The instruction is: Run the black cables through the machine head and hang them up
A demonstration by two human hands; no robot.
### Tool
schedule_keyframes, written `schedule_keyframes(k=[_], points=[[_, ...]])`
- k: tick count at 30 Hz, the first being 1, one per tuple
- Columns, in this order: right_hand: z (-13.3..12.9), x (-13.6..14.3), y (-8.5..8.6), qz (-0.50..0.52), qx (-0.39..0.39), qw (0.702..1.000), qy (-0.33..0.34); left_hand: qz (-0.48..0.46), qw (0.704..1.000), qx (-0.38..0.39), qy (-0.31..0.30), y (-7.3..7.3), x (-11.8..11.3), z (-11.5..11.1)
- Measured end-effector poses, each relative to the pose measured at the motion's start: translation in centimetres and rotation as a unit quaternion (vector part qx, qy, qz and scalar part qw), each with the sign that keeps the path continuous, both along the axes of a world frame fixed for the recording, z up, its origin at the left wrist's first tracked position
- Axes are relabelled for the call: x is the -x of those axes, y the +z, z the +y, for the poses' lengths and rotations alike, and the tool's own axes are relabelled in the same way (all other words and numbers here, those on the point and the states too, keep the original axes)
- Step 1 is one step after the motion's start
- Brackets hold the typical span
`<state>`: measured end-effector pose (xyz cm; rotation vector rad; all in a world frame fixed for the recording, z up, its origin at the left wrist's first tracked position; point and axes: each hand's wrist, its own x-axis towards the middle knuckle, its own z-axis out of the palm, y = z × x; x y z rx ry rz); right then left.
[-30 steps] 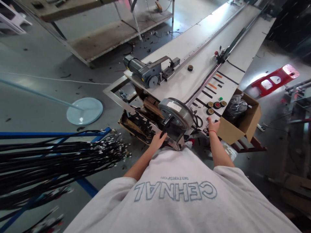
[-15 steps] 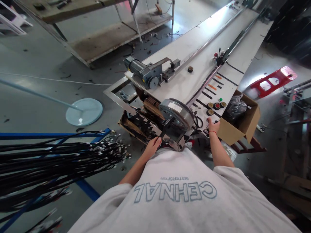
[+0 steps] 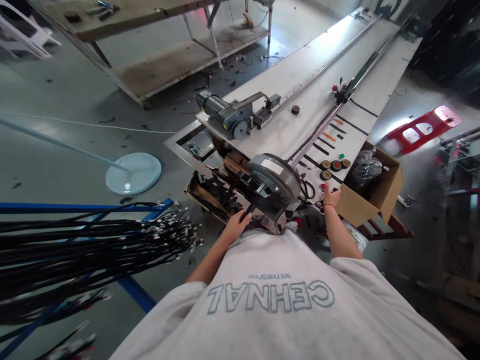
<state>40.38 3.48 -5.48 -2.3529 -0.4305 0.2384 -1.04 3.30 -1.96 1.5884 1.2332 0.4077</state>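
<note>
My left hand (image 3: 234,226) is closed at the near metal frame of the machine. Its thumb and fingers grip a thin black strip (image 3: 252,206) that runs up toward the wheel; its exact kind is unclear. Just beyond is the large grey wheel (image 3: 274,176) with a white label and a shaft at its hub. My right hand (image 3: 331,196), with a red string on the wrist, rests on the bench's near right edge. The thumb is stretched out beside a red button (image 3: 323,187), while the other fingers are partly hidden. Several tape rolls (image 3: 325,175) lie just past it.
The long white bench (image 3: 277,135) carries a motor unit (image 3: 225,114) and a rail (image 3: 318,125). An open cardboard box (image 3: 390,187) stands at right, near a red stool (image 3: 423,129). Bundled black cables (image 3: 93,245) hang on a blue rack at left, below a round pale base (image 3: 135,174).
My right thumb has shifted slightly right, and the red button beside it now shows. My left hand stays at the frame, with more of the black strip visible. The whole view has shifted slightly.
</note>
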Motion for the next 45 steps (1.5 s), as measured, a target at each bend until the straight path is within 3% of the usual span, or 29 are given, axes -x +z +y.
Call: schedule_keyframes(k=[2,4,12,22,28,37,45], points=[[0.0,0.0,0.0,-0.002,-0.002,1.000,-0.002,0.020,0.997,0.032,-0.064,-0.5,0.5,0.2],[0.1,0.0,0.0,-0.001,-0.004,1.000,-0.004,0.038,0.994,0.049,-0.090,-0.9,1.2,0.1],[0.2,-0.1,0.1,-0.006,0.012,1.000,-0.007,0.008,0.998,0.053,0.044,0.2,3.0,-3.1],[0.3,0.1,0.6,0.013,0.025,1.000,-0.006,0.025,0.997,-0.003,0.066,-1.0,3.0,-3.7],[0.3,0.4,1.0,0.020,0.038,0.999,-0.003,0.038,0.997,-0.016,0.073,0.1,3.1,-3.5],[0.3,0.9,1.3,0.020,0.046,0.999,-0.005,0.023,0.996,-0.058,0.060,1.2,0.6,-1.5],[0.2,0.6,0.1,0.003,0.028,1.000,0.005,0.025,0.994,-0.080,0.072,1.2,-2.2,0.8]])
